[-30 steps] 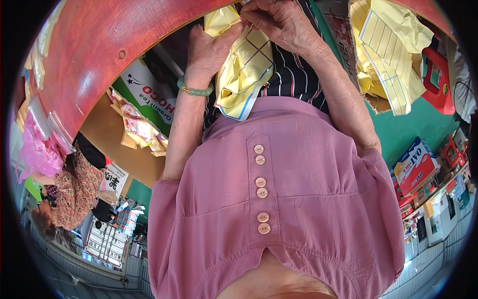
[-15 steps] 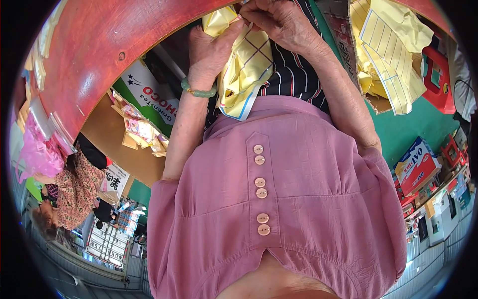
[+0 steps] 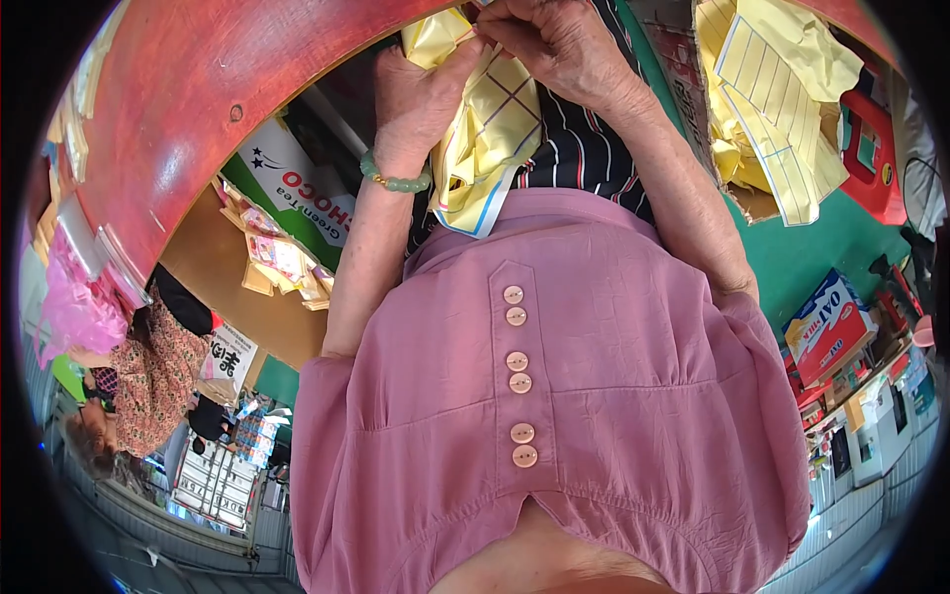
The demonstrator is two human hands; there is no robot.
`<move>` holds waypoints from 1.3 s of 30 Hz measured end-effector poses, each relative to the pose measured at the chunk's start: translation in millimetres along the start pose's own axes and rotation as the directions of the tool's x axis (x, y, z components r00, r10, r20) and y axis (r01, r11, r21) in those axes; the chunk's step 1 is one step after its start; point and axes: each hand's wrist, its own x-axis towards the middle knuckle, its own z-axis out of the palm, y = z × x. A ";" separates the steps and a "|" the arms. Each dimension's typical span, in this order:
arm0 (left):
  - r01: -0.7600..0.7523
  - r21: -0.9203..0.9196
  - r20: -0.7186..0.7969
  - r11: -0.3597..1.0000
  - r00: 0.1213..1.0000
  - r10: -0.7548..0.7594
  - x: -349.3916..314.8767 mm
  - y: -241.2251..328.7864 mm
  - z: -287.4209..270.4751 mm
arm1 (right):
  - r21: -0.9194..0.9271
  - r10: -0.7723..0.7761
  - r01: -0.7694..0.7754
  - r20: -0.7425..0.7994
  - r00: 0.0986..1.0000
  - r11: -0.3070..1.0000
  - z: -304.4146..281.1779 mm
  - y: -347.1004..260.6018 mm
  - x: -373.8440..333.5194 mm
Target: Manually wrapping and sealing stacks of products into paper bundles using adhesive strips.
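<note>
A creased sheet of yellow paper (image 3: 500,119) with dark crossing lines and a blue-and-white edge hangs over my lap. My left hand (image 3: 421,99), with a green bead bracelet (image 3: 396,184) at the wrist, is closed on its upper left part, thumb on top. Close by, my right hand (image 3: 569,49) has its fingers pinched together by the paper's top edge. What lies between those fingertips is too small to make out. Beneath the sheet is black cloth with white and red stripes (image 3: 584,148).
A red wooden tabletop (image 3: 198,99) curves across the far side. Left below it, a cardboard box (image 3: 213,259) holds folded paper pieces (image 3: 272,259). More yellow paper (image 3: 777,109) fills a carton at the right, beside a red plastic stool (image 3: 871,158). Another person (image 3: 158,371) is at the left.
My hands and the yellow paper stay almost in place, with only slight finger movement. A dark and pinkish shape has appeared at the far right rim.
</note>
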 end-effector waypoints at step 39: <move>0.147 -0.313 -0.075 0.939 0.981 -0.179 3.9 -1.5 -3.1 | 0.923 -0.007 -0.086 0.096 0.995 0.375 7.0 54.7 -17.4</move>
